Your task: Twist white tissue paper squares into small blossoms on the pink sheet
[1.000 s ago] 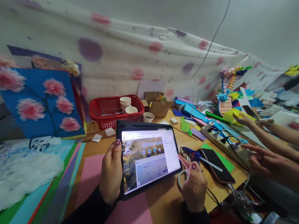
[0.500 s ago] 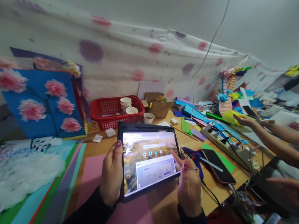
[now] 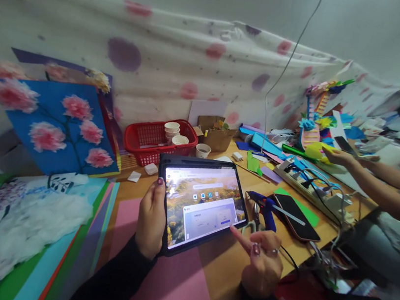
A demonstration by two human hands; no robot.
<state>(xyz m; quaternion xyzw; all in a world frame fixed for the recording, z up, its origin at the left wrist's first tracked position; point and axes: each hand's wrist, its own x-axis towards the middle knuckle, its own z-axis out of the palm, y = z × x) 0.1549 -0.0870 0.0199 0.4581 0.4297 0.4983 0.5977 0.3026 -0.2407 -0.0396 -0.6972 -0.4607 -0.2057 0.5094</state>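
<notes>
A tablet (image 3: 210, 206) in a dark case, its screen lit, is gripped at its left edge by my left hand (image 3: 152, 220), thumb on the front. My right hand (image 3: 262, 260) is at the lower right corner of the tablet, index finger stretched toward the screen's edge and the other fingers curled; nothing is held in it. Whether the fingertip touches the tablet is hard to tell. Beneath the tablet lies pink paper (image 3: 169, 289). To the right, a blue glue gun (image 3: 264, 207) rests beside a dark phone (image 3: 297, 218) on green paper.
Behind the tablet stand a red basket (image 3: 142, 139) with paper cups and a cardboard box (image 3: 220, 138). A power strip (image 3: 303, 184) with cables lies right. Flower artwork (image 3: 72, 127) leans left. Another person's arms (image 3: 385, 183) reach in from the right.
My right hand has moved down and right, away from the tablet's right edge, its index finger now near the lower corner. The view has shifted slightly. Another person's lower hand has left the view.
</notes>
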